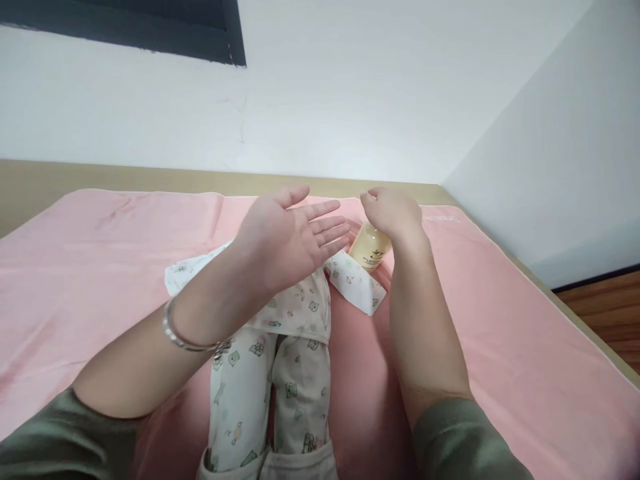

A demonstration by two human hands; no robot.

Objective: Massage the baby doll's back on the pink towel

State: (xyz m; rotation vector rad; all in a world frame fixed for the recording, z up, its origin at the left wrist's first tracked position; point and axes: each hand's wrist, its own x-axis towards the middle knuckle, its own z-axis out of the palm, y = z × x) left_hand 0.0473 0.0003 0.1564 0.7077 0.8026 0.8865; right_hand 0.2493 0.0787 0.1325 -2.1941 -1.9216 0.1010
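Note:
Palm up and fingers spread, my left hand (295, 237) is over the upper part of a small white printed outfit (300, 307) with sleeves and trouser legs. It holds nothing; a silver bracelet (185, 341) circles the wrist. My right hand (393, 212) is at the top of a bottle of pale yellow liquid (370, 248), which leans beside the outfit's right sleeve (356, 283). The right fingers are curled and mostly hidden behind the back of the hand, so whether they grip the bottle does not show.
A pink mat (520, 320) lies under the outfit, on a light wooden surface (30, 175). Behind it rises a white wall (340, 93) with a dark recessed frame (150, 27) at upper left. Brown wood (607, 317) shows at the right edge.

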